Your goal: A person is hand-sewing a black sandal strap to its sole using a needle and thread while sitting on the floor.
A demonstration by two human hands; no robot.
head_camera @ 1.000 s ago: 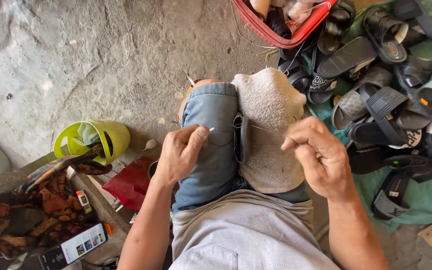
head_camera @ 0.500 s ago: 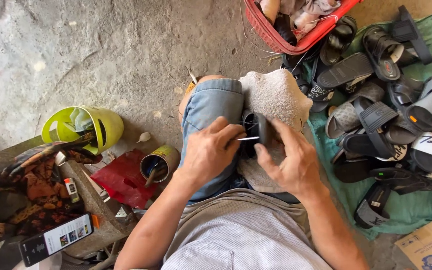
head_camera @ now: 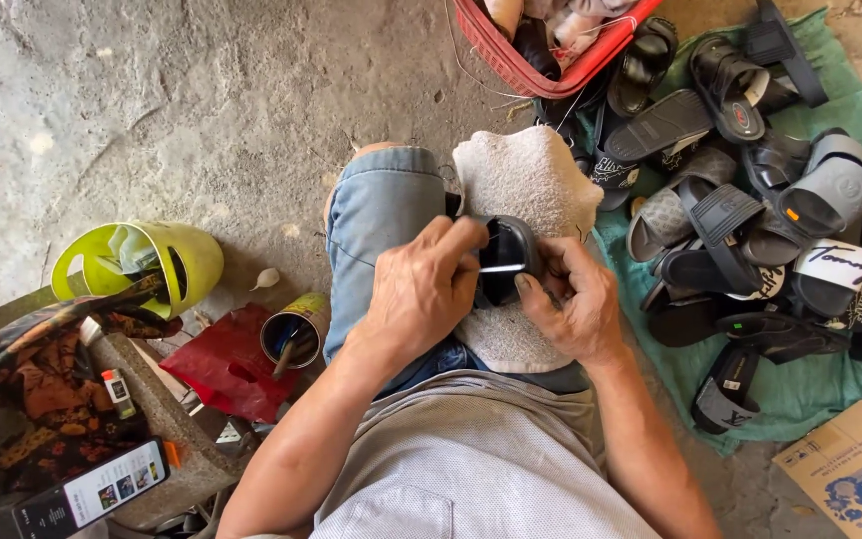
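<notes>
Black rubber sandal (head_camera: 507, 258) lies on the white towel (head_camera: 531, 185) over my knee. I judge it may slip off the towel if either grip loosens. Left hand (head_camera: 421, 294), fingers curled, presses the sandal's left edge; right hand (head_camera: 569, 309) pinches its right side, thumb on top.

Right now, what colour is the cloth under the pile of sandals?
Green, a teal shade: the cloth lies on the concrete floor under the sandals; head view.
</notes>
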